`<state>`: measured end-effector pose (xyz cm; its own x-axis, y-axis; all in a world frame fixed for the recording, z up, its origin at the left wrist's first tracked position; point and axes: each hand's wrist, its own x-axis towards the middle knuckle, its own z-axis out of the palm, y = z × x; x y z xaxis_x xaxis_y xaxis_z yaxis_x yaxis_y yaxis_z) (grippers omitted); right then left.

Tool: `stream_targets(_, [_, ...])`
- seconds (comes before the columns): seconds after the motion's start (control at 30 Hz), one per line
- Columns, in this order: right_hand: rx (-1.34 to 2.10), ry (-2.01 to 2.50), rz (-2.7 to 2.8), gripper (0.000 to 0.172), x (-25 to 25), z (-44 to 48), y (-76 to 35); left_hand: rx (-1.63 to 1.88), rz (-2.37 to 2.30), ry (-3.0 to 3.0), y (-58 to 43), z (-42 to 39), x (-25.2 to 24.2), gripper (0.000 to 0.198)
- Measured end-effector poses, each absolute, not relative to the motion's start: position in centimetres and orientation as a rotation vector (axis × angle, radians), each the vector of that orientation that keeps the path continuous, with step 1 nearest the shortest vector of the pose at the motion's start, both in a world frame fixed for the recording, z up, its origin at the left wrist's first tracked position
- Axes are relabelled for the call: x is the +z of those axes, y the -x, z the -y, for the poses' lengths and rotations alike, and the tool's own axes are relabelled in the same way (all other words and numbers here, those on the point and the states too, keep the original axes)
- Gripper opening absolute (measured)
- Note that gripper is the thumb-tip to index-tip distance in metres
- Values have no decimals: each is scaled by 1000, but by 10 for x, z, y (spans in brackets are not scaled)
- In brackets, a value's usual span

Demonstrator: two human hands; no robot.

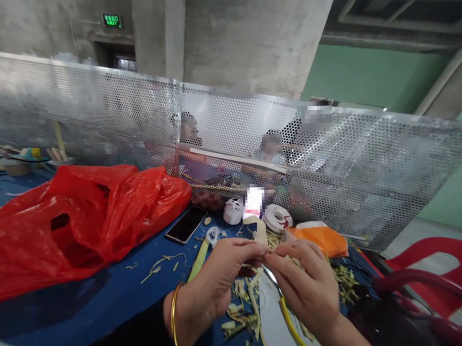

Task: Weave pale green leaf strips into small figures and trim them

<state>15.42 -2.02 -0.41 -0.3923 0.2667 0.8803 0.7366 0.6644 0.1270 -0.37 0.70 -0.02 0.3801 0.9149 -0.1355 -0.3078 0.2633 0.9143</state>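
Blue surface (106, 293), head view only. Both hands are low centre, over the near edge, with their fingertips meeting.

The left hand (219, 279) has its fingers curled and its thumb and fingertips pinched tight. What they pinch is hidden. It has a gold bangle (174, 316) on the wrist.

The right hand (306, 286) is clenched round a yellow-handled cutter (289, 322). The metal tip points up towards the left fingertips, and the handle runs down out of the palm towards the near edge. I cannot tell if the blades are apart.

Pale green-yellow scraps (243, 304) are heaped on the surface under and between the hands, and more trail off to the right. A pale strip (260, 232) curls up just behind the left fingertips; I cannot tell if it is held.

- **Left half of the surface:** a big crumpled red plastic bag (84, 213).
- **Just right of the bag:** a dark phone (186, 225), lying flat.
- **Along the far edge, behind the hands:** a dark brown pouch (207, 200), a small white moulded piece (233, 211) and a white tape roll (278, 218).
- **Near the right edge:** an orange packet (324, 239), just behind the right hand.

A perforated metal screen (329, 154) stands along the far edge, with people seated behind it, blurred. A red chair (439, 266) stands off the right edge.
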Motion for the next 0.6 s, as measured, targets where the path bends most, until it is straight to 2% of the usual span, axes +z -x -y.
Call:
stream_targets(0.17, [-682, 771, 1946, 19, 0, 21, -154, 955, -802, -972, 4, -7, -1, 19])
stream_targets(0.37, [-639, 791, 1951, 13, -5, 19, -156, 992, -823, -1077, 4, -8, 2, 21])
stream_targets(0.6, [-388, 1021, 1904, 10, -5, 19, -155, 1031, -798, -1203, 3, -11, 1, 15])
